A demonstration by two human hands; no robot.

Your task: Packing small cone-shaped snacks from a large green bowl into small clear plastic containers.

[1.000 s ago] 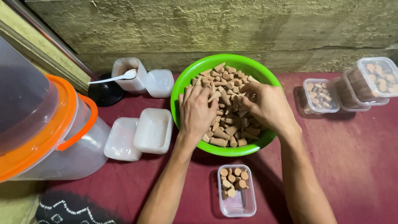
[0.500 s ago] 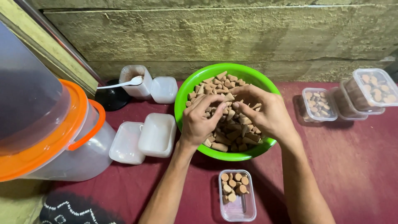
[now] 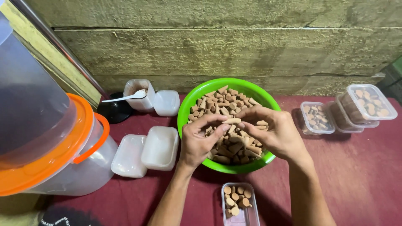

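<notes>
Your left hand point(image 3: 201, 140) and right hand point(image 3: 274, 134) meet over the round bright-green plastic bowl point(image 3: 188, 106), which sits on the dark red cloth-covered table point(image 3: 360, 175) against the rough grey wall. The bowl is heaped with small tan cone-shaped pieces point(image 3: 222, 102). Both hands are curled, fingertips pinching together around one tan cone point(image 3: 233, 121) held level between them, just above the heap.

Near you, right in front of the bowl, a small clear rectangular plastic box point(image 3: 238, 203) lies open and holds a shallow layer of the same cones, standing with round bases up. On the far right, three more clear boxes of cones: one open point(image 3: 317, 118), two stacked with a lid on top point(image 3: 365, 104).

To the left of the bowl lie two white plastic lids or trays point(image 3: 146, 150) (you can't tell which). Farther back stand a clear tub of brown powder with a white spoon point(image 3: 136, 94) and a closed white tub point(image 3: 166, 102). At far left stands a big clear bucket with an orange rim and handle point(image 3: 58, 155).
</notes>
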